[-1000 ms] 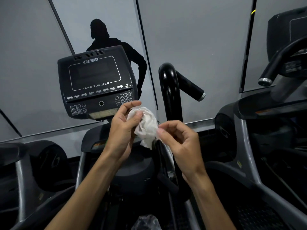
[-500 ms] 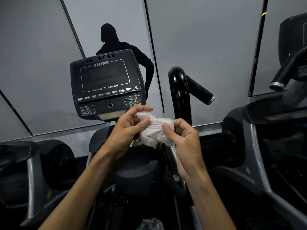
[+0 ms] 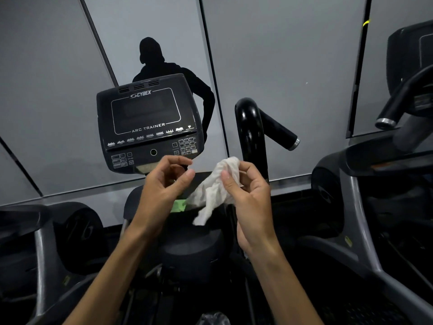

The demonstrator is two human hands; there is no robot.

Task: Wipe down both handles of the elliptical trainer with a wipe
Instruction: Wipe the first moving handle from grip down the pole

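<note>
The person is pinching the crumpled white wipe point(image 3: 216, 191) in the right hand point(image 3: 248, 198), just below the black right handle point(image 3: 251, 134), probably readying it to wrap that grip, while the left hand point(image 3: 164, 184) is hovering beside it, fingers loosely curled, holding nothing.

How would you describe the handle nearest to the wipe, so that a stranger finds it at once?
Start at the black Cybex console and look to its right. There a glossy black curved handle rises just behind the crumpled white wipe held in the right hand. Only this one branches into a matte side grip with a silver end cap.
</note>
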